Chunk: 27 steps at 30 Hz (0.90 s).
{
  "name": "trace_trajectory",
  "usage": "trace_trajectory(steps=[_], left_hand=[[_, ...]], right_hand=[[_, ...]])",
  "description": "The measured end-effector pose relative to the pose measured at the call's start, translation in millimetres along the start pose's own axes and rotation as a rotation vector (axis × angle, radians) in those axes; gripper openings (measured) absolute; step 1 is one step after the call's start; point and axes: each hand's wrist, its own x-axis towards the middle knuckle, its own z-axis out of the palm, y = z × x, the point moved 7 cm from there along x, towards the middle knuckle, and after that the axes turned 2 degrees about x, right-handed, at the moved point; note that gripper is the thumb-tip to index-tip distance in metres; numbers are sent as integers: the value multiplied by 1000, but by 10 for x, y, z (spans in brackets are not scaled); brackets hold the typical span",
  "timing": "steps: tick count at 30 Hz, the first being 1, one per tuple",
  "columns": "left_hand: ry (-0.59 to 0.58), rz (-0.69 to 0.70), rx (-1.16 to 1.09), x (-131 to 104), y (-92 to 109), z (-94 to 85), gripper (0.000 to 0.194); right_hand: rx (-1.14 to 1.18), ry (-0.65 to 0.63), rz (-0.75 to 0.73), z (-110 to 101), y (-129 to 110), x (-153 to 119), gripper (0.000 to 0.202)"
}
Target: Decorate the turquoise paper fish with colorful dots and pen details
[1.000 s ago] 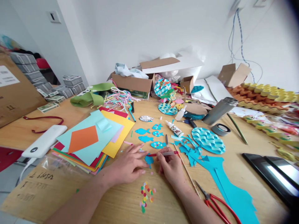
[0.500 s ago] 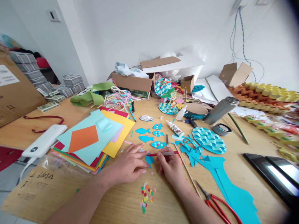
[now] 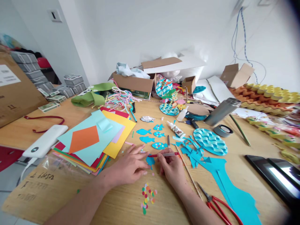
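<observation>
My right hand (image 3: 172, 168) pinches a red pen (image 3: 169, 154), its tip pointing left over a small blue paper fish (image 3: 150, 161). Flat on the table lies my left hand (image 3: 128, 164), fingers spread, the fingertips at the fish's left edge. Part of that fish is hidden by my fingers. Just beyond are several more blue paper fish (image 3: 147, 139), some decorated with coloured dots. Nearer me lies a scatter of small round paper dots (image 3: 145, 195). A grey pen (image 3: 168, 141) rests beside the dotted fish.
Stacked coloured paper (image 3: 93, 153) lies left. To the right are blue paper scraps (image 3: 192, 153), a thin stick (image 3: 188, 172), red-handled scissors (image 3: 217, 203), a wavy blue oval (image 3: 210, 141) and a glue bottle (image 3: 177, 129). A steel flask (image 3: 221, 112) and cardboard boxes (image 3: 133, 82) stand farther back.
</observation>
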Motion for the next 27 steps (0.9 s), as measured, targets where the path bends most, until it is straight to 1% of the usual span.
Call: trace_trajectory(steps=[6,11,22,27], left_hand=[[8,7,-3,-7,0,-2,22],[19,25,5,-8,11,-2,21],[4,6,0,1,20,-14,22],[13,-3,-15,6,12,-12,24]], right_hand=[[-2,-8,1,-4,8,-13,44],[-6,-4,5,-7,14,-3,45],[-11,-19,-2,-9,54,-6,42],[-6,-6,-2,-3,13,-6,44]])
